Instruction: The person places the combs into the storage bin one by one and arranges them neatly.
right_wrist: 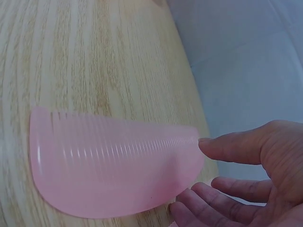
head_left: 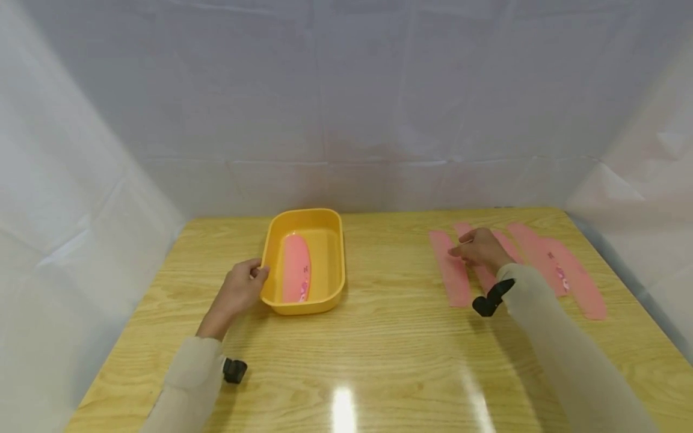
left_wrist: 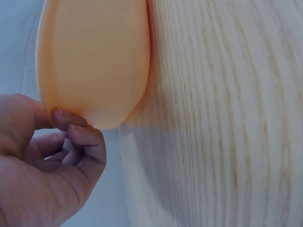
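My left hand [head_left: 242, 288] pinches the left rim of a yellow plastic basin [head_left: 326, 255] between thumb and fingers; the left wrist view shows the fingers bent over its edge. Inside the basin lies one pink comb [head_left: 295, 264] with small printed marks. Over at the right, my right hand [head_left: 483, 249] is above a row of pink combs. Its thumb and fingers are spread apart at one end of the leftmost comb [right_wrist: 109, 175], thumb tip right by the toothed side, fingers by the curved edge. That hand partly hides the neighbouring comb [head_left: 484, 279].
More pink combs, including a printed comb [head_left: 533, 255] and the rightmost comb [head_left: 579, 282], lie flat toward the right edge of the wooden table [head_left: 379, 349]. Whitish sheeting [head_left: 357, 108] hangs behind the table and at both sides.
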Demonstrator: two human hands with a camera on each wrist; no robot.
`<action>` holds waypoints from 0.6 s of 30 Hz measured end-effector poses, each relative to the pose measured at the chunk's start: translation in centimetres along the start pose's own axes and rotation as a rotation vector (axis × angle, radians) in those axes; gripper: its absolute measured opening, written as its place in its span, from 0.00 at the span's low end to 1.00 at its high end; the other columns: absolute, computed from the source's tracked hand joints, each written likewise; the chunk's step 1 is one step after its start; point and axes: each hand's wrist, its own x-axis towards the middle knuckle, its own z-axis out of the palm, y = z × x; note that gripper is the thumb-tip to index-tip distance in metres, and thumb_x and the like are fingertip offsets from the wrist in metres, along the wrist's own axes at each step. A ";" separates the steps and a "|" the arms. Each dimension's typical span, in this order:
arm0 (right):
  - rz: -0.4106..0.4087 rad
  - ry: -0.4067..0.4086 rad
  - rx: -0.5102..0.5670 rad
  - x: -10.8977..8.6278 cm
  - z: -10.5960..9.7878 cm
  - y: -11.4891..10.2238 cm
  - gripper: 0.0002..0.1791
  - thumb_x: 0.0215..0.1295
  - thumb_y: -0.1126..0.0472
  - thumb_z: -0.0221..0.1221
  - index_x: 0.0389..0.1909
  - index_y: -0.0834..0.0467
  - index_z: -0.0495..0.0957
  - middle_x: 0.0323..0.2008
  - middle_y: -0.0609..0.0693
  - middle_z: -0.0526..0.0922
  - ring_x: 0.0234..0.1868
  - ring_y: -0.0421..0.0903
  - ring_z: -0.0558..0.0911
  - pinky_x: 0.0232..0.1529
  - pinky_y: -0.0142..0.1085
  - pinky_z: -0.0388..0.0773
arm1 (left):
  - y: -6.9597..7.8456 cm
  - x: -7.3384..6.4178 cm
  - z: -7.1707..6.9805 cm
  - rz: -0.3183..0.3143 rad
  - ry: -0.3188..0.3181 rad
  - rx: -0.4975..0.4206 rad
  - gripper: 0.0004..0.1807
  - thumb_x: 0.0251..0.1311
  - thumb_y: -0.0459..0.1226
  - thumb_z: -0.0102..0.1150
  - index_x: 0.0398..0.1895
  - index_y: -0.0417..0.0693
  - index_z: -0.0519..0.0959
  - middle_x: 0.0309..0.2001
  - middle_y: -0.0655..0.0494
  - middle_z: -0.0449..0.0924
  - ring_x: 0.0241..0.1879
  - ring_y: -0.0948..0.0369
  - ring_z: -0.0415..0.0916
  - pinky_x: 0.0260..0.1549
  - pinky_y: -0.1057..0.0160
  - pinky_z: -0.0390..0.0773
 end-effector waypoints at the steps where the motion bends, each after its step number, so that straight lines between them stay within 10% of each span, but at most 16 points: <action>1: -0.003 0.000 0.002 0.0 0.0 0.0 0.35 0.61 0.60 0.61 0.62 0.76 0.58 0.58 0.71 0.65 0.50 0.61 0.75 0.49 0.48 0.76 | 0.0 0.0 0.0 0.003 0.001 0.006 0.16 0.72 0.40 0.41 0.44 0.35 0.74 0.28 0.49 0.67 0.20 0.59 0.63 0.17 0.65 0.65; 10: 0.002 0.030 -0.023 0.1 0.3 0.2 0.34 0.60 0.60 0.62 0.61 0.75 0.61 0.34 0.55 0.73 0.28 0.46 0.73 0.36 0.39 0.75 | 0.1 -0.1 -0.5 -0.009 -0.011 0.015 0.23 0.72 0.40 0.42 0.62 0.32 0.67 0.42 0.41 0.75 0.32 0.56 0.72 0.28 0.62 0.73; 18: 0.008 0.043 -0.032 -0.1 0.5 0.2 0.34 0.60 0.60 0.62 0.60 0.76 0.61 0.44 0.61 0.72 0.32 0.48 0.75 0.40 0.41 0.77 | 0.0 -1.0 -0.6 -0.034 -0.038 0.001 0.29 0.71 0.43 0.44 0.67 0.31 0.61 0.44 0.41 0.74 0.32 0.56 0.72 0.28 0.62 0.73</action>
